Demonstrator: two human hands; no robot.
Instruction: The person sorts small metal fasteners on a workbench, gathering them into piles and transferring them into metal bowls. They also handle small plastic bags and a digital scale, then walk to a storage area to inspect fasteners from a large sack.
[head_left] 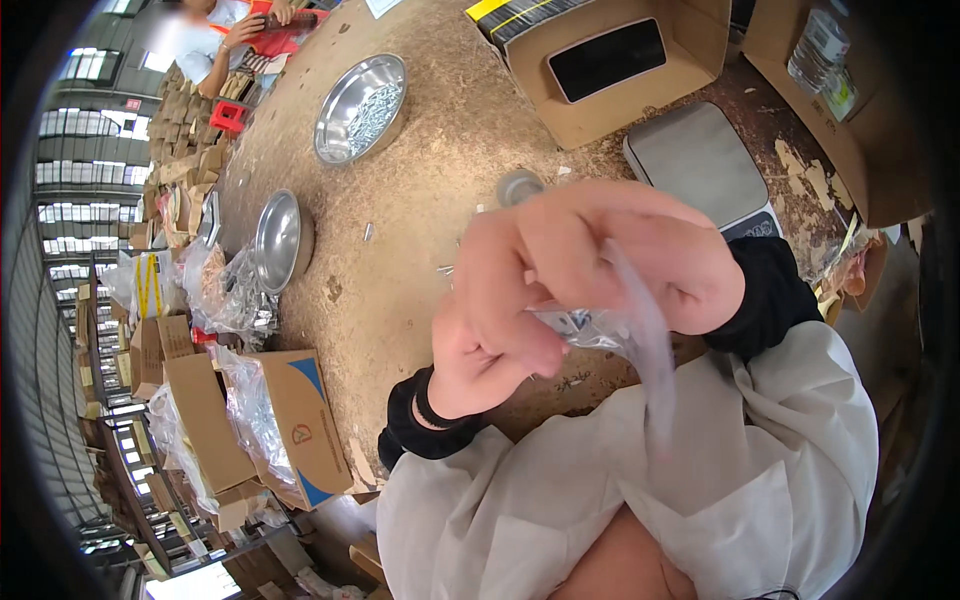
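Note:
Close in front of my chest, both hands are closed on a small clear plastic bag (pixel 652 350). My left hand (pixel 485 325) pinches it on one side, knuckles up. My right hand (pixel 635 240) grips it from the other side, and the loose film hangs down blurred toward my lap. Small shiny pieces seem to show inside the bag, though my fingers hide most of them. Just beyond the hands stands a small round cup (pixel 518 187), partly covered by my right hand.
Farther left stand a steel bowl (pixel 328 128) of small screws (pixel 375 118) and another steel bowl (pixel 283 242). A flat grey scale (pixel 695 160) and a cardboard box (pixel 700 40) with a phone (pixel 608 60) are at right. Left lies an open carton (pixel 312 425); a person (pixel 215 55) works far left.

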